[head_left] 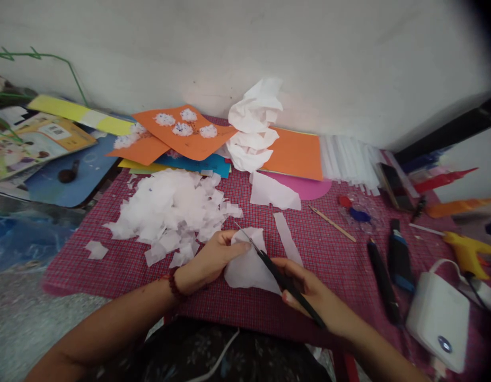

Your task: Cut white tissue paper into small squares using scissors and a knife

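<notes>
The left hand point(211, 258) pinches the paper point(245, 271), the right hand point(319, 293) grips the scissors point(284, 279); better to keep the thumb point(238, 249) away from blades point(251, 241)

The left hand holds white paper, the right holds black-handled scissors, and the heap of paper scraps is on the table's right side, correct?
No: the head view shows the heap of paper scraps on the left of the table. The left hand holds white paper, the right hand black-handled scissors.
</notes>
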Available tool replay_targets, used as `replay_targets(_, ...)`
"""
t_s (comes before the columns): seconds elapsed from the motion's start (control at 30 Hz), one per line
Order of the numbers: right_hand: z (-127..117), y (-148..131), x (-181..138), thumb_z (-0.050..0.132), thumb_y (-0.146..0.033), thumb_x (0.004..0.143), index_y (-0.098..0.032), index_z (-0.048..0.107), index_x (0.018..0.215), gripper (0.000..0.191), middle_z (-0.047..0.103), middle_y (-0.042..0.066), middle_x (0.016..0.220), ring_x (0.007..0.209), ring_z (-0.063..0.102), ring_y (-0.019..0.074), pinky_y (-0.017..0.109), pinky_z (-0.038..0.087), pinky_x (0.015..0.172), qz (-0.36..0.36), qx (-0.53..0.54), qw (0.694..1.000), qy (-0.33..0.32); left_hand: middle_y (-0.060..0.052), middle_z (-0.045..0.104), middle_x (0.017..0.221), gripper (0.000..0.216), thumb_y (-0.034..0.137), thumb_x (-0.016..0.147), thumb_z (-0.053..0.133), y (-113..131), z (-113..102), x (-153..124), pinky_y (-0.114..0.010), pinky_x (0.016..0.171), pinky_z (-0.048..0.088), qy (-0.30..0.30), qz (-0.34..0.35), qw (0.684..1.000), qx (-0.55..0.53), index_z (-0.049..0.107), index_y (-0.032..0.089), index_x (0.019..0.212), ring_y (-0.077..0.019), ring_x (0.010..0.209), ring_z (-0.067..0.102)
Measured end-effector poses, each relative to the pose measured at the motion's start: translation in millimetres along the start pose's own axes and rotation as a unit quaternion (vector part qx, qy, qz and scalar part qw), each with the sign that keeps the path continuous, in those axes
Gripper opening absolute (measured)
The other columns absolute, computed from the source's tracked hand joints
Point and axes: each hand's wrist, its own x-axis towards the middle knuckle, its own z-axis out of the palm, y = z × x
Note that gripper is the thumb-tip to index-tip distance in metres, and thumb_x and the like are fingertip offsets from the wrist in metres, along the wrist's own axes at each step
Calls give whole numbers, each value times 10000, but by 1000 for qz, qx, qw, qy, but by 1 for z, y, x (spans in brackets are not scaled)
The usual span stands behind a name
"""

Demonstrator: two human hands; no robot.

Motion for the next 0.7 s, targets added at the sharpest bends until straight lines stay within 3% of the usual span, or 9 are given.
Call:
replay_targets(0.2, -3, -1, -6, 640, -733, 802, -226, 565, 1382, 774, 676, 100, 981, 982, 638, 292, 457, 512, 915, 30, -18, 999, 2, -30, 715, 687, 281, 386, 642, 867, -1, -2, 2, -218, 554, 446, -21, -16, 999, -41, 754, 153, 751, -93, 532, 574)
replay_targets(0.33, -1, 0, -4, 672, -715, 785, -216, 591, 1348, 756, 662, 121, 1101, 1057, 616, 307, 457, 478, 963, 17, -16, 1000, 17, -30, 712, 674, 300, 416, 645, 862, -2, -3, 2, -214, 551, 433, -8, -18, 999, -48, 761, 150, 740, -91, 534, 572)
replay_targets(0.47, 1, 2, 0, 723, -662, 770, -218, 605, 1306, 706, 656, 107, 1118, 987, 614, 264, 411, 492, 904, 11, 12, 1000, 12, -27, 695, 645, 316, 421, 629, 872, -2, -2, 2, -208, 539, 422, -3, -16, 999, -45, 753, 139, 710, -82, 519, 557)
replay_targets(0.57, 1, 7, 0, 741, -624, 775, -214, 605, 1274, 659, 638, 65, 986, 739, 567, 167, 306, 486, 671, 25, 18, 999, 21, -26, 700, 655, 312, 420, 629, 874, -3, -1, 3, -210, 540, 429, -3, -15, 999, -46, 755, 144, 714, -84, 519, 561)
replay_targets(0.63, 1, 11, 0, 737, -620, 782, -206, 574, 1289, 675, 577, 4, 838, 545, 432, 88, 238, 370, 499, 55, 30, 998, 31, -22, 702, 660, 307, 417, 633, 874, -2, -1, 3, -204, 540, 430, -2, -10, 999, -45, 752, 148, 717, -81, 520, 560)
replay_targets(0.7, 0, 14, 0, 726, -624, 792, -193, 544, 1304, 694, 501, -44, 738, 477, 342, 54, 216, 286, 451, 70, 41, 996, 35, -23, 708, 683, 308, 418, 652, 863, 0, -3, 2, -205, 553, 442, -23, -8, 999, -34, 751, 149, 753, -87, 539, 572)
